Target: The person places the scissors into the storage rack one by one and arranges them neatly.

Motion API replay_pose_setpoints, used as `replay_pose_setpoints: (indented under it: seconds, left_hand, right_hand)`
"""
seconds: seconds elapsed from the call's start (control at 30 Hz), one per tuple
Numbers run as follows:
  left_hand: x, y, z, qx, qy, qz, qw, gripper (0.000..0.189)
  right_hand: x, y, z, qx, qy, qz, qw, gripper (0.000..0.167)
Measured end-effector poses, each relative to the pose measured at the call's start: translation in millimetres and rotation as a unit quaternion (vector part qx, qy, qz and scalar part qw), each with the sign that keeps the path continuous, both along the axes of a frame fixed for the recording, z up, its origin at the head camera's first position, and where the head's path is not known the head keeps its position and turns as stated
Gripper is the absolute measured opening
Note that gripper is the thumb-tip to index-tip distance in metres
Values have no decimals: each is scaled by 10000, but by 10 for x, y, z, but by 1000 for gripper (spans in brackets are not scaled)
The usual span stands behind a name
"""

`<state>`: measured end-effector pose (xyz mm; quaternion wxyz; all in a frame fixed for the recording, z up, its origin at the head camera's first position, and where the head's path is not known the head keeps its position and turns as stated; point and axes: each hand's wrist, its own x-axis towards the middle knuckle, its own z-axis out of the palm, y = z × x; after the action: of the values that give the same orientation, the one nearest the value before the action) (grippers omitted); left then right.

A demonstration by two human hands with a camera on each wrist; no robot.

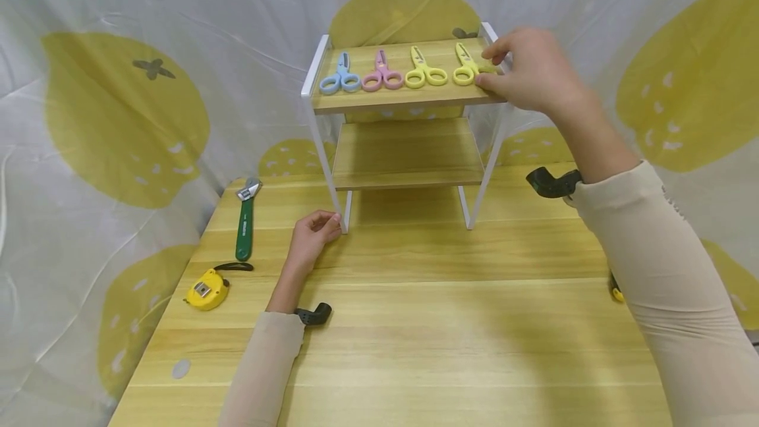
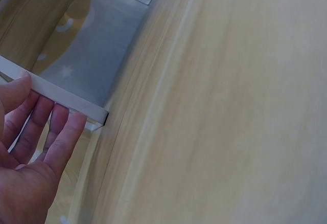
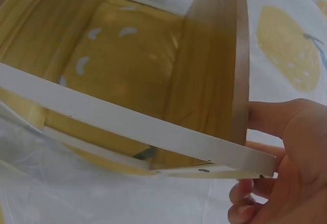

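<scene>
A two-tier shelf point(image 1: 409, 109) with wood boards and a white frame stands on the table. My left hand point(image 1: 314, 232) pinches the foot of its left front leg. In the left wrist view, the thumb is on one side of the white bar point(image 2: 66, 98) and the fingers on the other. On the top board lie blue scissors point(image 1: 340, 78), pink scissors point(image 1: 382, 76), yellow scissors point(image 1: 422, 74) and a second yellow pair point(image 1: 464, 71) at the right end. There my right hand point(image 1: 530, 71) pinches that pair's right handle loop, partly hiding it, beside the frame point(image 3: 127, 121).
At the left lie a green-handled adjustable wrench point(image 1: 244, 223) and a yellow tape measure point(image 1: 209, 290). A small round grey disc point(image 1: 180, 368) is near the table's left edge. A black-and-yellow object point(image 1: 617, 288) is partly behind the right sleeve. Lemon-print cloth point(image 1: 255, 51) hangs behind the shelf.
</scene>
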<state>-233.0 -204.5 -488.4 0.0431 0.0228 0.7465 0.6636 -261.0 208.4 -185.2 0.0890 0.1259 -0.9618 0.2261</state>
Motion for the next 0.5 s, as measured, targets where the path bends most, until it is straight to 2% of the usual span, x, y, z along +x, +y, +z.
replay_pose_setpoints:
  seconds: [0.13,0.27,0.4,0.5]
  left_hand:
    - [-9,7,-5,-2,-18,-7,10000,54]
    - [-16,1,-7,-31,-64,-25,10000,53]
    - [-12,-8,19,-119,-97,-68,9999,53]
    - [10,-21,73,-465,-51,-113,9988,51]
  right_hand:
    - [12,33,-38,-175,59,35,9998,56]
    - [90,89,-103,-825,-44,-75,9966,60]
    - [235,172,-214,-1743,42,-216,9844,59]
    - [346,269,-323,-2441,270,-249,9691,48]
